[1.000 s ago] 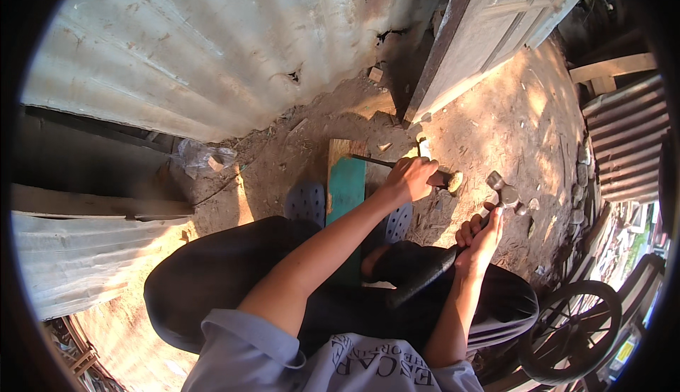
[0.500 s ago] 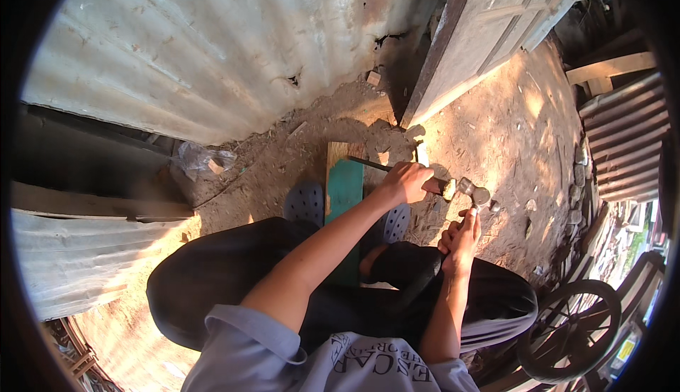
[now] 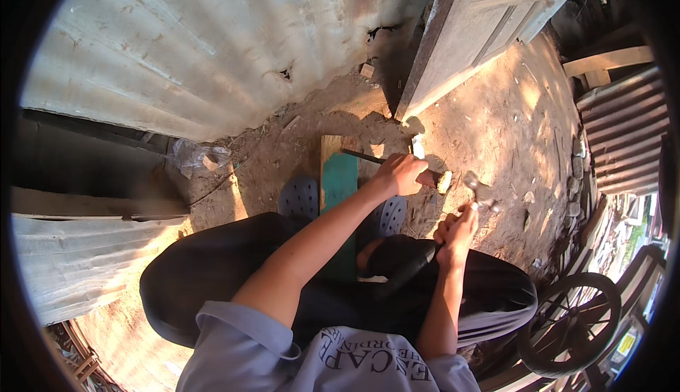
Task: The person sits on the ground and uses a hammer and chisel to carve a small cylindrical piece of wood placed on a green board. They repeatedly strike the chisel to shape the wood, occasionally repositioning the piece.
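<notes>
My left hand point(image 3: 403, 174) is closed round a chisel point(image 3: 433, 179). Its dark blade slants to the left and its tip meets the far end of a wooden plank point(image 3: 340, 183). The chisel's handle end looks pale and frayed. The plank is painted green, with bare wood at its far end, and its near part runs between my legs. In my right hand point(image 3: 455, 236) is a hammer point(image 3: 482, 192), gripped along its handle. Its metal head, slightly blurred, hangs a short way right of the chisel's handle end, not touching it. The black lower handle points back toward my lap.
Blue-grey clogs point(image 3: 299, 197) flank the plank on the dirt ground. A corrugated metal wall point(image 3: 198, 52) rises ahead, with a wooden door point(image 3: 474, 31) ajar at its right. Clear plastic point(image 3: 191, 155) lies at left. A spoked wheel point(image 3: 570, 325) stands at lower right.
The hammer head has moved slightly away from the chisel's handle end, and my right hand has lowered a little. My left hand still holds the chisel against the plank. The whole view has shifted slightly.
</notes>
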`<state>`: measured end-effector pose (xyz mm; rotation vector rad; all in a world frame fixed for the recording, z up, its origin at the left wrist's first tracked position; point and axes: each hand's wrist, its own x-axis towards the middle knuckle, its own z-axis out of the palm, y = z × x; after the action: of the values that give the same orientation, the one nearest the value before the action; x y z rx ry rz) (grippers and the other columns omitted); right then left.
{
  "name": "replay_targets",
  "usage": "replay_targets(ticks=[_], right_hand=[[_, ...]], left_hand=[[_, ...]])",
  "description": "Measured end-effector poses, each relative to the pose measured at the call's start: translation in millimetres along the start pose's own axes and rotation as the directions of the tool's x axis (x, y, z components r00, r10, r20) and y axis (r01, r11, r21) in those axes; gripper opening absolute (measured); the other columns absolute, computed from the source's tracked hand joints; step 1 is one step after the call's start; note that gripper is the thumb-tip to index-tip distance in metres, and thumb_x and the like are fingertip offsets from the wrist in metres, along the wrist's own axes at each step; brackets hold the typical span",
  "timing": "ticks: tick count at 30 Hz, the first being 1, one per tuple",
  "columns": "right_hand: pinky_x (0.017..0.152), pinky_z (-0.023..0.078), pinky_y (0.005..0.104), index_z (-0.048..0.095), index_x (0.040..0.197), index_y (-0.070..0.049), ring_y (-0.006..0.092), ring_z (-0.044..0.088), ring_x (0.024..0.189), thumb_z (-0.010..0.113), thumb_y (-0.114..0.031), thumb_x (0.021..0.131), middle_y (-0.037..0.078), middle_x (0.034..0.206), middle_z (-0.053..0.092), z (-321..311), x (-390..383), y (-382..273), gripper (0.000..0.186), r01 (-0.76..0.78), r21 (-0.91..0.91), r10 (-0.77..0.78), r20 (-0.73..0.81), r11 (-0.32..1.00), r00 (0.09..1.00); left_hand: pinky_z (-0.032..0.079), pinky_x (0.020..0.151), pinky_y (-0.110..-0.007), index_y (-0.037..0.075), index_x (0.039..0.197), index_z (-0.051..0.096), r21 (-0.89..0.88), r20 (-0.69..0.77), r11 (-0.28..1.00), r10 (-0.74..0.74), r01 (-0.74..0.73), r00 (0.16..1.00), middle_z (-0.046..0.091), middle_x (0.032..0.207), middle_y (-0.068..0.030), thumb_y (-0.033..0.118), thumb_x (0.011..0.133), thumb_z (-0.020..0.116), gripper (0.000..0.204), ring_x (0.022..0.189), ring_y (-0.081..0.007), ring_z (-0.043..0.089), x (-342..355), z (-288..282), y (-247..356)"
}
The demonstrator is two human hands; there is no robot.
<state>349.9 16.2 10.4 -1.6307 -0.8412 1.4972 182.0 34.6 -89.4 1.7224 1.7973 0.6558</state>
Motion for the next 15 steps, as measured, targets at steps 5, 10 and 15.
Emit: replay_targets(ticks=[5,10,15], right_hand=[[0.033,0.021,0.0248,0.042,0.092,-0.014,0.0084,0.025,0.037,0.041,-0.046,0.100,-0.002,0.055,0.030,-7,8,-11,0.033,0.075,0.054,-0.073,-0.036,0.996,0.997],[0.036,0.021,0.0252,0.043,0.095,-0.012,0.0086,0.026,0.040,0.043,-0.046,0.099,-0.002,0.057,0.029,-23,14,-24,0.034,0.160,0.149,-0.129,-0.195,0.976,0.972],[0.036,0.020,0.0250,0.046,0.093,-0.011,0.0080,0.024,0.038,0.045,-0.046,0.099,-0.003,0.055,0.029,-9,-7,-48,0.035,0.166,0.144,-0.138,-0.192,0.976,0.972]], left_hand=[[0.053,0.073,-0.045,0.004,0.095,0.063,0.003,-0.078,0.993,0.116,-0.116,0.990,0.066,0.085,-0.0177,0.020,0.068,0.068,0.031,0.083,-0.0364,0.065,2,10,-11],[0.052,0.070,-0.046,0.003,0.085,0.065,0.025,0.071,0.978,0.204,-0.207,0.976,0.065,0.082,-0.0181,0.027,0.069,0.069,0.029,0.081,-0.0348,0.065,-4,2,-8],[0.052,0.075,-0.046,-0.001,0.093,0.065,-0.025,0.168,1.000,0.010,-0.006,0.986,0.066,0.089,-0.0231,0.029,0.071,0.069,0.037,0.088,-0.0382,0.065,6,-29,4]])
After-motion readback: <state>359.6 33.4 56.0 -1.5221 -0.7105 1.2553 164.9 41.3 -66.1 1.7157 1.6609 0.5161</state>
